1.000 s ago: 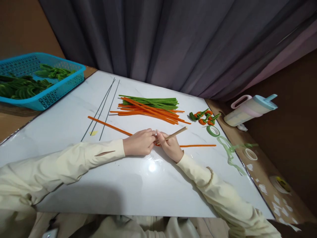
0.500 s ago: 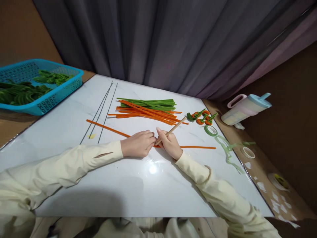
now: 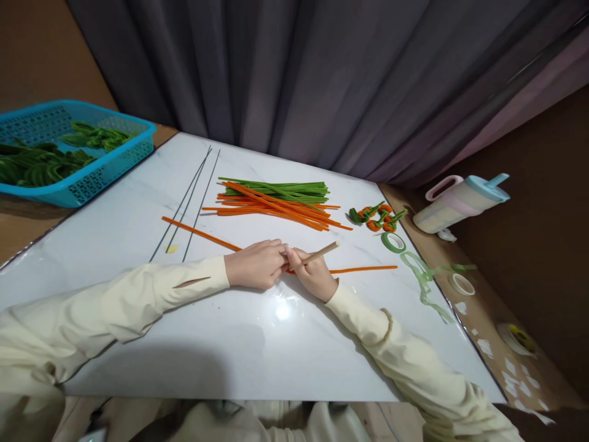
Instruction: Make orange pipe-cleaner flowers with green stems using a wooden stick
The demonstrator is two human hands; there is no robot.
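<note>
My left hand [image 3: 255, 265] and my right hand [image 3: 311, 273] meet at the middle of the white table [image 3: 257, 344]. The right hand grips a thin wooden stick [image 3: 322, 252] that points up and to the right. A long orange pipe cleaner [image 3: 202, 234] lies across the table and passes under both hands; the left hand's fingers pinch it where it meets the stick. Its other end [image 3: 368, 269] runs out to the right.
A pile of orange and green pipe cleaners [image 3: 276, 199] lies beyond the hands. Thin dark wires [image 3: 193, 196] lie to the left. A blue basket [image 3: 69, 153] with green pieces stands far left. Small orange-green pieces [image 3: 377, 218], green tape rolls [image 3: 394, 242] and a pastel jug [image 3: 460, 202] sit right.
The stick in my right hand tipped steeper half a second ago and has dropped back to a flatter angle. Both hands stay at the same spot on the orange pipe cleaner.
</note>
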